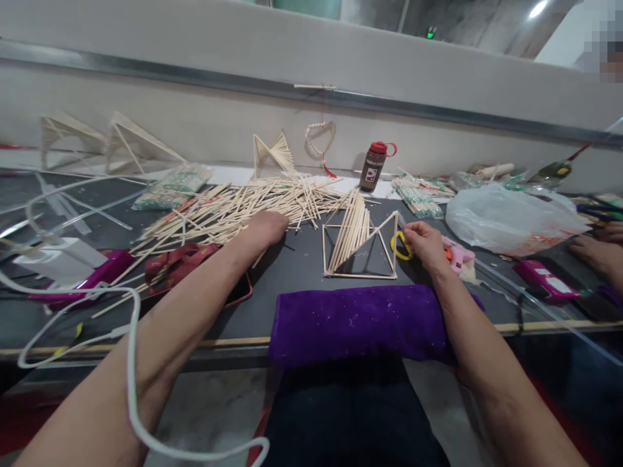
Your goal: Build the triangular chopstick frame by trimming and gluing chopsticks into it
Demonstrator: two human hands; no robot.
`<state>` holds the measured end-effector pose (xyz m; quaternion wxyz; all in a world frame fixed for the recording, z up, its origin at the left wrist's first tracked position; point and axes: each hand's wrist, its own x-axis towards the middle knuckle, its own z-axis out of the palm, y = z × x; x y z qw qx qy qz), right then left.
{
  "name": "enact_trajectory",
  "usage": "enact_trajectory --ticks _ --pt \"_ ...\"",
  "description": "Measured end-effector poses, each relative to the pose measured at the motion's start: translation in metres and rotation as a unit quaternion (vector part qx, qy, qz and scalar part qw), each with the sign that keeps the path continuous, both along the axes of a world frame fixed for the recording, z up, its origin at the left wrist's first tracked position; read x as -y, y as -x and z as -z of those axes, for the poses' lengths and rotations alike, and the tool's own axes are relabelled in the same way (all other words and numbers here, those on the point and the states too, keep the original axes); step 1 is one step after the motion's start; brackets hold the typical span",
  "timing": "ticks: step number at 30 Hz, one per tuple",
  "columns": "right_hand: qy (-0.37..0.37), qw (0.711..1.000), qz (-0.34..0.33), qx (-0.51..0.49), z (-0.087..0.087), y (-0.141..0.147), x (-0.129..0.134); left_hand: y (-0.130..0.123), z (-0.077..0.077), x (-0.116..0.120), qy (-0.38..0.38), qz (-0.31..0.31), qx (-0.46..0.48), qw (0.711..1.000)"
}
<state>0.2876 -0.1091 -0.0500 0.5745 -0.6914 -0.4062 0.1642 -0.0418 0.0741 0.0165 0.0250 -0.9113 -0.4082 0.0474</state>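
My left hand [265, 227] reaches into a wide heap of thin wooden sticks [233, 204] on the dark table, its fingers curled among them. My right hand [426, 245] rests beside a stick frame [360, 243], a square base with slanted sticks rising to a peak, and its fingers close on the yellow handles of scissors [402, 246]. A pink glue gun [457, 256] lies just right of that hand. A purple cloth [357, 321] pads the table's front edge between my forearms.
Finished stick shapes [111, 139] lean on the back wall, with a brown red-capped bottle [374, 165], stick packets [418, 194] and a clear plastic bag [511, 217]. A white cable [129, 363] crosses my left arm. Another person's hand [596, 253] rests at the right edge.
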Motion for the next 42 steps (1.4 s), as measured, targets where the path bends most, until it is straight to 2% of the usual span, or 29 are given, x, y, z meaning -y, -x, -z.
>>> enact_trajectory --ticks 5,10,13,16,20,24,29,33,37,38,39,40,42 --pt "0.004 1.0 -0.007 0.005 0.0 0.001 0.0 -0.023 -0.009 -0.007 -0.047 -0.022 0.002 0.999" --pt "0.013 1.0 -0.013 0.004 -0.001 0.003 0.001 -0.068 0.006 -0.015 -0.047 0.03 0.03 0.998" --pt "0.008 1.0 -0.014 0.009 -0.002 0.004 0.002 -0.081 0.016 -0.026 -0.032 0.04 0.021 0.998" --pt "0.009 1.0 -0.027 0.012 -0.004 0.006 0.002 -0.075 0.022 -0.04 -0.031 0.027 0.013 0.999" --pt "0.017 0.999 -0.044 0.021 -0.006 0.011 0.003 -0.054 0.024 -0.053 -0.033 0.002 0.002 0.999" --pt "0.021 0.998 -0.055 0.024 -0.009 0.015 0.005 -0.043 0.022 -0.058 -0.037 -0.037 -0.007 0.999" --pt "0.016 0.998 -0.052 0.017 -0.011 0.016 0.007 -0.044 0.017 -0.059 -0.033 -0.069 0.006 0.997" --pt "0.008 0.999 -0.049 0.017 -0.01 0.014 0.006 -0.042 0.002 -0.057 -0.008 -0.074 0.03 0.997" --pt "-0.004 0.999 -0.039 0.019 -0.009 0.012 0.004 -0.037 -0.028 -0.043 0.002 -0.051 0.1 0.994" --pt "-0.008 0.999 -0.035 0.017 -0.01 0.012 0.004 -0.037 -0.036 -0.036 0.005 -0.046 0.151 0.988" --pt "-0.014 0.999 -0.03 0.015 -0.01 0.012 0.004 -0.037 -0.044 -0.027 0.031 -0.044 0.257 0.965" --pt "-0.02 0.999 -0.026 0.011 -0.011 0.012 0.004 -0.038 -0.051 -0.016 0.072 -0.039 0.37 0.925" --pt "-0.035 0.999 -0.02 -0.005 -0.013 0.013 0.004 -0.042 -0.062 0.01 0.143 -0.006 0.584 0.799"
